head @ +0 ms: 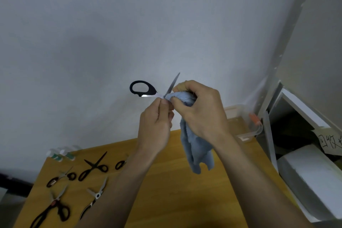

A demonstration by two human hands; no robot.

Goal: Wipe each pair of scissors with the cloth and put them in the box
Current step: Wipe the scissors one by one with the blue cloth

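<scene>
On the near left of the bench (166, 190) lie several pairs waiting their turn: red-pivot shears (52, 207) nearest, a white-pivot pair (96, 195) just right of them, then small brown-handled scissors (62, 177), all-black scissors (95, 166) lying open, and one more black loop (120, 164) half hidden behind the left forearm. Beyond them, at the bench's far left edge, stand small white bottles (63, 152).

Held up above the bench, well clear of it, are the black-handled scissors (142, 89), blades spread apart. The left hand (157, 126) pinches one blade near the pivot with thumb and fingertips. The right hand (199, 109) is curled round the blue cloth (198, 146), bunching it against the pivot area while the rest hangs loose below the wrist.

Judging by looks, the scissors are rigid, light enough for a pinch, and their polished steel is likely slick, with sharp edges; holding the flat of the blade or the plastic loop seems safest. The cloth is soft and limp, so it folds round a blade but may snag on the point.

Far right, at the bench's back corner, sits the clear box (246, 120) with an orange latch. Right of the bench, a white cabinet (305, 109) holds foam blocks and a handwritten note.
</scene>
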